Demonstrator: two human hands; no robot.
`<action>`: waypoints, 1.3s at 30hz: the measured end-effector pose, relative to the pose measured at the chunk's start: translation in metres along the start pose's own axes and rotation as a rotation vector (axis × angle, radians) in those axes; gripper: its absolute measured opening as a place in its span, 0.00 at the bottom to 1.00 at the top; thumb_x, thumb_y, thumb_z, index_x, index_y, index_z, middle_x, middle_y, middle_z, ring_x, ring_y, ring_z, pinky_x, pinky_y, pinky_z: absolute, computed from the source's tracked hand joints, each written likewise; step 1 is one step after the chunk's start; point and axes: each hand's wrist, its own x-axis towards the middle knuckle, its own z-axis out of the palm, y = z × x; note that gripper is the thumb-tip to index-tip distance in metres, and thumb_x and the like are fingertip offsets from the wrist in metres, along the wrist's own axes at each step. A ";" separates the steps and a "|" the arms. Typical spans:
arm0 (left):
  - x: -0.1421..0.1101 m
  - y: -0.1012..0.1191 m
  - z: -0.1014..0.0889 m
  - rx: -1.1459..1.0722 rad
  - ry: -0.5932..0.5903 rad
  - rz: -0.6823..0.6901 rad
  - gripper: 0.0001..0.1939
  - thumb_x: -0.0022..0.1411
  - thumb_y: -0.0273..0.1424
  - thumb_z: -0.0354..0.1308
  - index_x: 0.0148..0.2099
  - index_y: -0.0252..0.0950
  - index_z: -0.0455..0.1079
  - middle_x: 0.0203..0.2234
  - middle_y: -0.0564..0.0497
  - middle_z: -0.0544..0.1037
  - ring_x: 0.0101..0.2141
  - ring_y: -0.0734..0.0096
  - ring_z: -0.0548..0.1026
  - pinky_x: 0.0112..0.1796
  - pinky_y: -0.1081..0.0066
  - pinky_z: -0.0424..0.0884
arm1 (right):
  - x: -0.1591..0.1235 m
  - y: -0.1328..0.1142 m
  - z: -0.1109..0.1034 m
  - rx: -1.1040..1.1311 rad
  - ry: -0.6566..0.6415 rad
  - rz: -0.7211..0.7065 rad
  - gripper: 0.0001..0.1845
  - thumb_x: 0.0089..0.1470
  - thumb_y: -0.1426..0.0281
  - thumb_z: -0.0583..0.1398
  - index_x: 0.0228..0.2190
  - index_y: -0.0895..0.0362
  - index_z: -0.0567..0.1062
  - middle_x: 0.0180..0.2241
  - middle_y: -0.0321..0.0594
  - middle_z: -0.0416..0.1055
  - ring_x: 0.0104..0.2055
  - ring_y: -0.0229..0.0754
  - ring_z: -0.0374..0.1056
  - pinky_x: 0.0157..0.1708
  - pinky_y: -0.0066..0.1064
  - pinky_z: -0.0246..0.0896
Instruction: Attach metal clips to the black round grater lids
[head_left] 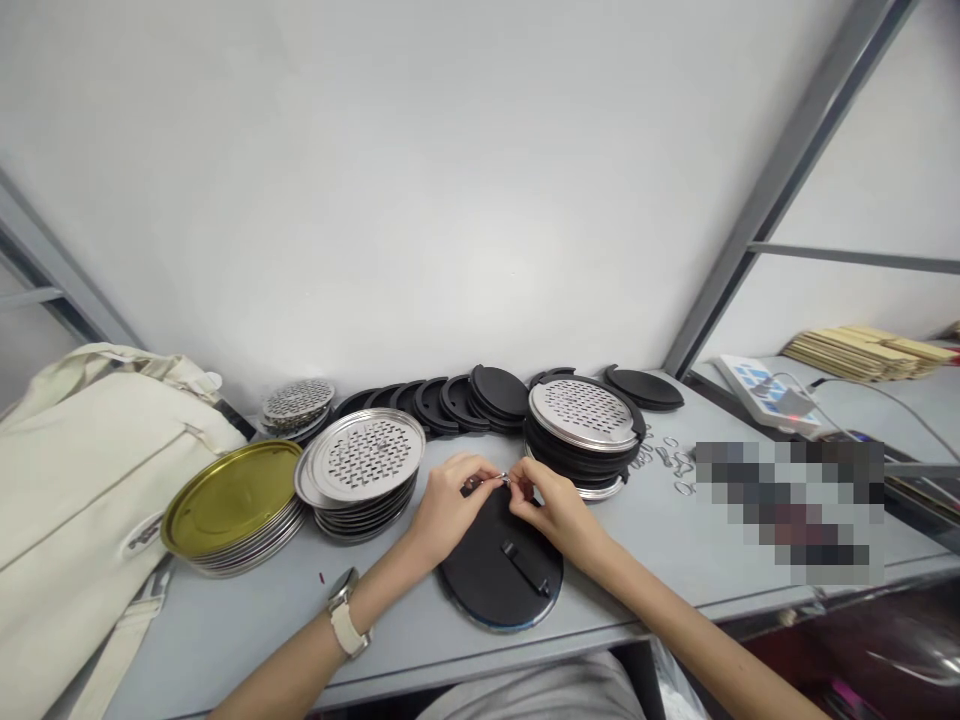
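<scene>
Over the far edge of a round black disc [495, 560], my left hand [461, 495] and my right hand [551, 500] meet with fingers pinched. Between the fingertips is a small shiny metal piece [505, 479], too small for me to make out its exact kind. The disc lies flat near the table's front edge, with a raised black bar on its face and a bluish rim. Close beyond my right hand stands a stack of black discs topped by a perforated silver plate [582, 410]. Left of my left hand is another stack of perforated silver plates [375, 455].
Gold-coloured round lids [232, 505] are stacked at left beside a cream bag [97, 500]. Black discs [442, 400] lean in a row along the wall. Metal rings and clasps [675, 460] lie loose at right. Grey metal posts [784, 190] frame the table.
</scene>
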 end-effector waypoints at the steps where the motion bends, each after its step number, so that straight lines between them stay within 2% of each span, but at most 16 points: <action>1: -0.001 0.000 0.001 -0.001 0.001 -0.001 0.04 0.58 0.22 0.60 0.33 0.36 0.73 0.29 0.54 0.76 0.32 0.73 0.74 0.35 0.75 0.69 | 0.000 0.000 0.000 0.002 -0.002 0.000 0.06 0.51 0.77 0.54 0.29 0.54 0.63 0.26 0.32 0.61 0.28 0.37 0.60 0.30 0.27 0.55; 10: -0.002 -0.004 0.005 0.006 0.014 -0.024 0.04 0.57 0.22 0.61 0.33 0.36 0.73 0.28 0.54 0.76 0.30 0.74 0.74 0.34 0.76 0.69 | 0.000 0.001 0.000 -0.011 0.002 -0.001 0.06 0.51 0.78 0.54 0.29 0.54 0.63 0.26 0.32 0.61 0.28 0.37 0.60 0.29 0.27 0.55; 23: -0.001 -0.003 0.004 0.018 0.055 0.037 0.04 0.58 0.23 0.59 0.33 0.36 0.73 0.29 0.53 0.77 0.31 0.71 0.75 0.35 0.72 0.71 | -0.001 -0.003 0.001 -0.016 0.011 -0.007 0.07 0.50 0.78 0.54 0.29 0.54 0.64 0.26 0.33 0.62 0.28 0.37 0.61 0.29 0.27 0.56; 39: -0.004 -0.004 0.007 0.023 0.033 -0.007 0.04 0.57 0.22 0.60 0.32 0.35 0.73 0.28 0.53 0.77 0.30 0.73 0.74 0.34 0.73 0.70 | 0.000 -0.006 -0.001 -0.005 0.033 -0.004 0.05 0.50 0.77 0.54 0.27 0.54 0.65 0.25 0.33 0.63 0.27 0.37 0.61 0.29 0.27 0.58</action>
